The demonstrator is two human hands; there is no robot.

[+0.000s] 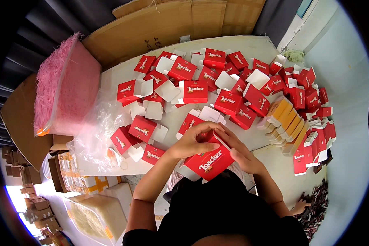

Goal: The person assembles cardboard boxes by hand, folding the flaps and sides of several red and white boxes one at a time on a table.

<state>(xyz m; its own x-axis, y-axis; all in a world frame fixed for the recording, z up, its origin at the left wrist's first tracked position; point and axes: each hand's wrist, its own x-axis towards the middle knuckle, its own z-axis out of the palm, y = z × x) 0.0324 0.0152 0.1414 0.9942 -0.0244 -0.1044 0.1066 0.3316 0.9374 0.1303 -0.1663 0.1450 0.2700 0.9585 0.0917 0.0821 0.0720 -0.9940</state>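
A red cardboard box with white lettering is between my two hands, close to my body. My left hand wraps over its far left part, thumb lying across the top. Along its far right end, my right hand presses with long, close-set fingers against a narrow edge or flap. A white flap sticks out at the box's near left end. Just beyond my hands, an open-flapped red box lies on the white table. The inside of the held box is hidden.
Many red boxes with open white flaps cover the table. Yellow packs stand in a row at right. A tub of pink paper shred and clear plastic are at left. Another person's hand touches a dark pile.
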